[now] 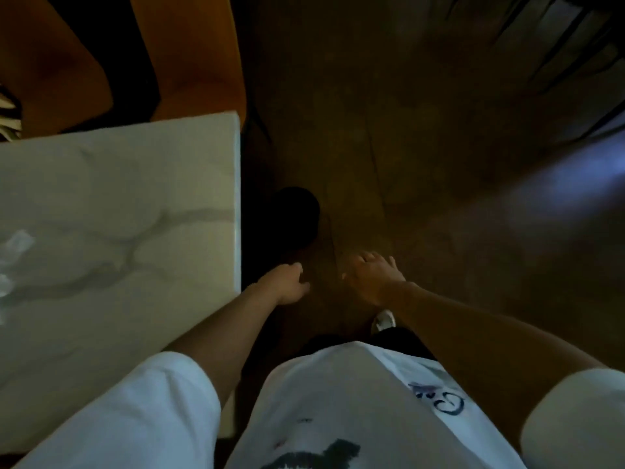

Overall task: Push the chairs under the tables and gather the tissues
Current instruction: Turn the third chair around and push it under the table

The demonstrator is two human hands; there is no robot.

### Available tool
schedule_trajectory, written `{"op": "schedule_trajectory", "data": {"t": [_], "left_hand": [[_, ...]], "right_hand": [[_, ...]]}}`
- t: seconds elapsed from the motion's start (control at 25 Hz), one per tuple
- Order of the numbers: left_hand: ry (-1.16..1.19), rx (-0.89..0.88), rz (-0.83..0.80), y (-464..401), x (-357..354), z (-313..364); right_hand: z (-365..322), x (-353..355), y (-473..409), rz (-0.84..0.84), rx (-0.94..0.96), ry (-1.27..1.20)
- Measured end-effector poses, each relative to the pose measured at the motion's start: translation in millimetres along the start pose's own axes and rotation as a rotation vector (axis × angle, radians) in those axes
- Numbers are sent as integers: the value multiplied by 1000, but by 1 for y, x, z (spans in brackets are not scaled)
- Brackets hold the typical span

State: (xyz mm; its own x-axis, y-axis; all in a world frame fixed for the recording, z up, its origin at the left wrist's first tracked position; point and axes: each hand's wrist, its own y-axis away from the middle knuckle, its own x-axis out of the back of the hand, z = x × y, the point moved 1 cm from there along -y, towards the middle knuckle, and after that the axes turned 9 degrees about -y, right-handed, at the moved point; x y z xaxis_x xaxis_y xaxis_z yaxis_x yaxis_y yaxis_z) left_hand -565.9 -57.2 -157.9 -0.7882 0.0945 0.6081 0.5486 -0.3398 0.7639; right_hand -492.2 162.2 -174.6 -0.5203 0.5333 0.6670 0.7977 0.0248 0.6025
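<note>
Lying left of both empty, loosely curled hands — left hand (287, 282) nearer than right hand (370, 277) — the tissues (13, 262) rest on the table (135, 198).

floor (422, 147): dark brown, dim | bench (189, 52): orange, far left

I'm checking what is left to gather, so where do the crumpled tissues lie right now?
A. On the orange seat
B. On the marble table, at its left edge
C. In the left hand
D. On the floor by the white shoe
B: the crumpled tissues lie on the marble table near the picture's left edge, and both the left hand and right hand hold nothing.
</note>
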Motion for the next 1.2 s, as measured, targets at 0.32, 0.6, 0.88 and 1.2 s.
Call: {"op": "schedule_trajectory", "data": {"t": [0.32,0.6,0.88,1.2], "left_hand": [[163,105,43,-117,133,59],[311,171,-76,-259,256,36],[489,224,-34,-346,392,16],[624,479,129,-430,540,1]], "right_hand": [[51,178,-139,-48,48,92],[25,298,-292,-145,45,167],[-33,430,-447,-125,134,171],[-59,558,-630,-276,283,280]]}}
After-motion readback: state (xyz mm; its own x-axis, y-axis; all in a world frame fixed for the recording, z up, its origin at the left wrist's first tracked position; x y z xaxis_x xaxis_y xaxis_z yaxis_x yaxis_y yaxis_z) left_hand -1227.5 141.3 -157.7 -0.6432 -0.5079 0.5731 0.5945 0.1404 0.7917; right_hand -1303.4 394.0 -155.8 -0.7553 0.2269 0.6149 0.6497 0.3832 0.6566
